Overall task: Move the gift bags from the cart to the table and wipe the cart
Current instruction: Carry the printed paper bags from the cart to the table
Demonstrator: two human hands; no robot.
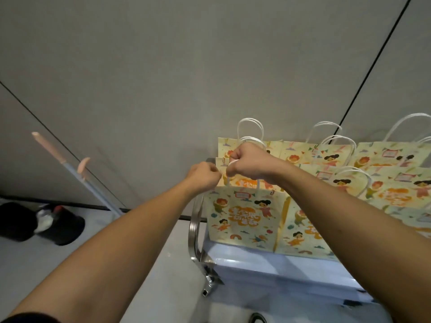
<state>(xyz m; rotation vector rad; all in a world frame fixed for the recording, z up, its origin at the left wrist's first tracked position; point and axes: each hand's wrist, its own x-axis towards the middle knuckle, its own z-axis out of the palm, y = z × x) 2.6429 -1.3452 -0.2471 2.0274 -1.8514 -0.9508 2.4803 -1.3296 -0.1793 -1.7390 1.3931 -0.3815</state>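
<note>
Several pale yellow gift bags with cartoon children and white cord handles stand packed together on the cart, whose top is pale blue with a metal rail at its left end. My right hand is fisted round the white handle of the nearest left gift bag. My left hand sits just left of it, fingers curled, pinching at the same bag's top edge or handle. More gift bags fill the cart behind and to the right.
A grey wall rises right behind the cart. A long stick with a pink and pale blue shaft leans on the wall at left. Dark objects lie on the grey floor at far left.
</note>
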